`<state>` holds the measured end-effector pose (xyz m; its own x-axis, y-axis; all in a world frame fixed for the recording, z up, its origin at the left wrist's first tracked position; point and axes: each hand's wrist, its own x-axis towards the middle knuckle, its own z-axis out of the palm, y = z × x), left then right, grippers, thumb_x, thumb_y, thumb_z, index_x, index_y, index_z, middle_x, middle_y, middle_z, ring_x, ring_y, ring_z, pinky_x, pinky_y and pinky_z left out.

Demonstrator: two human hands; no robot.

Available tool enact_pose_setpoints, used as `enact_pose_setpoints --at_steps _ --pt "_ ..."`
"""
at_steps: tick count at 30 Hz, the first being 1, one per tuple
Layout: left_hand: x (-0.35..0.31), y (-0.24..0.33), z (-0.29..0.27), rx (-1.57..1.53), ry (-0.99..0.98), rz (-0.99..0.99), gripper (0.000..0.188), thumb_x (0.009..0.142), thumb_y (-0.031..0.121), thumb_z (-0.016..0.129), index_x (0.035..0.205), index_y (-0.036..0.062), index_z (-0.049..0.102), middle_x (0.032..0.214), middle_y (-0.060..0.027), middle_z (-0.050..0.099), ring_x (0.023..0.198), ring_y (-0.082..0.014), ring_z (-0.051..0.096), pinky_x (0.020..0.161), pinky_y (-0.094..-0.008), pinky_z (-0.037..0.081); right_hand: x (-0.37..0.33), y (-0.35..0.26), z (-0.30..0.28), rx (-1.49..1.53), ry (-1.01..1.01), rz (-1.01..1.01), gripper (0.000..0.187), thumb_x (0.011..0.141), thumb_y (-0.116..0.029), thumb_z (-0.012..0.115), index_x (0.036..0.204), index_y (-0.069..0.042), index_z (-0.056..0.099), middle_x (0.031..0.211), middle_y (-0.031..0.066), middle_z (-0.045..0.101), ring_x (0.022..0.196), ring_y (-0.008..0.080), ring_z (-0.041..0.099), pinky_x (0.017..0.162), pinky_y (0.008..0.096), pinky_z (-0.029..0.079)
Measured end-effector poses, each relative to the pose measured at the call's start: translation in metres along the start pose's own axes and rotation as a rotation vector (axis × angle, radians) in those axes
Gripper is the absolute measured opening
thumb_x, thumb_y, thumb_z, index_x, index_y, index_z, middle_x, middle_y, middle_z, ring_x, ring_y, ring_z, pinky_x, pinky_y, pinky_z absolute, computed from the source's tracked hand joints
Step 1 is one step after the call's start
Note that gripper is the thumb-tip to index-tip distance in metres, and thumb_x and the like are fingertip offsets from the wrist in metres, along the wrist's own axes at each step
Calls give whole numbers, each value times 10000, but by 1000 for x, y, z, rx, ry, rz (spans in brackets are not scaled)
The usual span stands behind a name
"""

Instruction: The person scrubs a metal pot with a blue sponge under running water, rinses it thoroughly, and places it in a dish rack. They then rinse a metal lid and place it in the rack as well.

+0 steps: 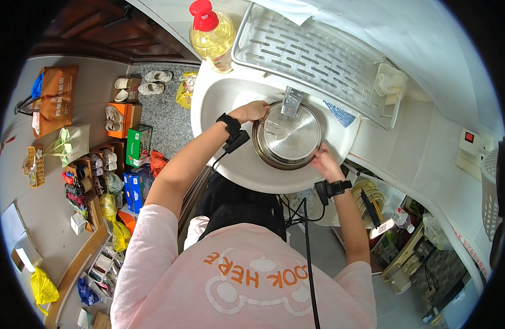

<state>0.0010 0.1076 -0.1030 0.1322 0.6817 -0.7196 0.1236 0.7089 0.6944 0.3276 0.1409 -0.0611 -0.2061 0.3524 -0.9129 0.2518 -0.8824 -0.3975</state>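
A round stainless steel pot (292, 134) is in the white washbasin (222, 142), directly below the metal faucet (292, 102). Its shiny inside seems to hold some water near the spout. My left hand (252, 112) grips the pot's upper left rim, fingers curled at the edge. On the lower right side, my right hand (327, 163) has its fingers closed on the rim. Both wrists wear black straps with small devices. Part of the pot's far rim is hidden by the faucet.
Behind the basin stand a clear bottle (213, 41) of yellow liquid with a red pump and a slotted dish rack (307, 52). A blue patterned cloth (340, 114) lies by the faucet. A black cable (308, 247) hangs before me. Shoes and boxes (138, 145) are at left.
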Motion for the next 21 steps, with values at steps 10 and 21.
enact_pose_setpoints --at_steps 10,21 --pt "-22 33 15 -31 -90 212 515 1056 359 217 1379 22 435 1099 -77 601 979 -156 531 943 -321 423 -24 4 6 292 -16 -13 210 1038 -137 378 1243 -141 425 1067 80 585 939 213 612 789 457 530" --pt "-59 45 11 -70 -66 13 828 950 691 246 1382 10 436 1265 -155 496 950 -239 594 779 -378 529 21 0 5 312 -14 -108 156 1049 -141 355 1028 -97 503 926 4 542 793 155 533 764 313 483"
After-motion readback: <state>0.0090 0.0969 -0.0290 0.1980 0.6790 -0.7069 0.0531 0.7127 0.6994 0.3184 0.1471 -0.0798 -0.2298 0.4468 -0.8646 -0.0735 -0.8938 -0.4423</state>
